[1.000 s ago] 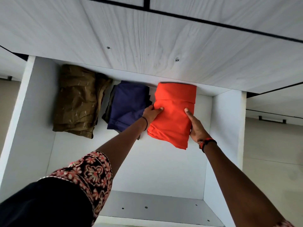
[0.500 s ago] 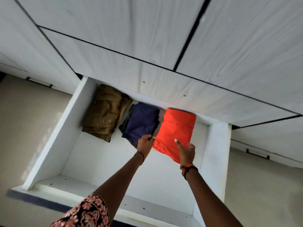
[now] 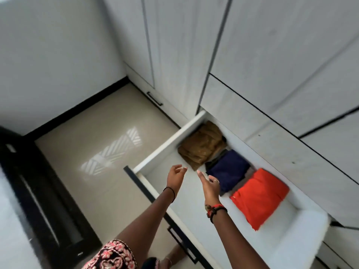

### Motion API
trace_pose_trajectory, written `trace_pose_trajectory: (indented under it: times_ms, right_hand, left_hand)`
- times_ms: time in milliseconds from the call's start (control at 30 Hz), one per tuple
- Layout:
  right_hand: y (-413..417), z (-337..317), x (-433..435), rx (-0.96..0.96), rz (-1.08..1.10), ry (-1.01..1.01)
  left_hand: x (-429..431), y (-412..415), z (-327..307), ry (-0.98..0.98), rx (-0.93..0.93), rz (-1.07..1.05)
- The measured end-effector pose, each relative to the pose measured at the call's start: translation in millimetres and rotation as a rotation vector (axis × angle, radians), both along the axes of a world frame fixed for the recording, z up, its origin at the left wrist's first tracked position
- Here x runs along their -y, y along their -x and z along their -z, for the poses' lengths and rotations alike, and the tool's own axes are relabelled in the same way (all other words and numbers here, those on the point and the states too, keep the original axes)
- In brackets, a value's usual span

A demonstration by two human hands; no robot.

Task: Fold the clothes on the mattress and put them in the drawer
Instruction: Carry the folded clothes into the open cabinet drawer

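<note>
A white drawer (image 3: 167, 144) stands pulled out from the wardrobe. Inside it lie three folded garments in a row: an olive-brown one (image 3: 202, 146), a navy one (image 3: 229, 171) and an orange one (image 3: 258, 197). My left hand (image 3: 174, 176) hovers above the drawer's front half with loosely curled fingers and holds nothing. My right hand (image 3: 210, 186) hangs beside it, palm up and relaxed, just in front of the navy garment, touching none of the clothes.
The drawer's dark front panel with a black handle (image 3: 182, 243) juts into the room below my arms. Pale wardrobe doors (image 3: 272, 55) rise behind. A shiny beige tiled floor (image 3: 97, 152) lies to the left, with a dark frame (image 3: 38, 200) along its edge.
Both hands have let go of the orange garment and drawn back above the drawer. The garment now lies flat in the drawer. My view has risen and swung left.
</note>
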State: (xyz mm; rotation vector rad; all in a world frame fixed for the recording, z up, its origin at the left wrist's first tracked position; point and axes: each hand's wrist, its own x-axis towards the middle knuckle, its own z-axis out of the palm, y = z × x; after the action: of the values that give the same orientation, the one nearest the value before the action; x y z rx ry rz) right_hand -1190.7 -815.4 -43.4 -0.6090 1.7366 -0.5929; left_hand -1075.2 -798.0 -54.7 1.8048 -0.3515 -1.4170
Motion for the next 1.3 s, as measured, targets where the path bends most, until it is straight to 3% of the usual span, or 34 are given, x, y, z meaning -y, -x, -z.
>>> trace_pose_trajectory:
  times_ms: [200,833,1300]
  right_hand:
    - [-104,-17,-33,0.073,-0.171,-0.003]
    - [-412,-14,-219,0.009,-0.584,-0.055]
    - [-545,-1,-321,0.03,-0.94,-0.092]
  left_hand:
    - [-49,-98,-16,0.04,-0.048,-0.238]
    - [-301,-381,-14,0.017,-0.076,-0.737]
    - [-441,-474,-3,-0.018,-0.108,-1.116]
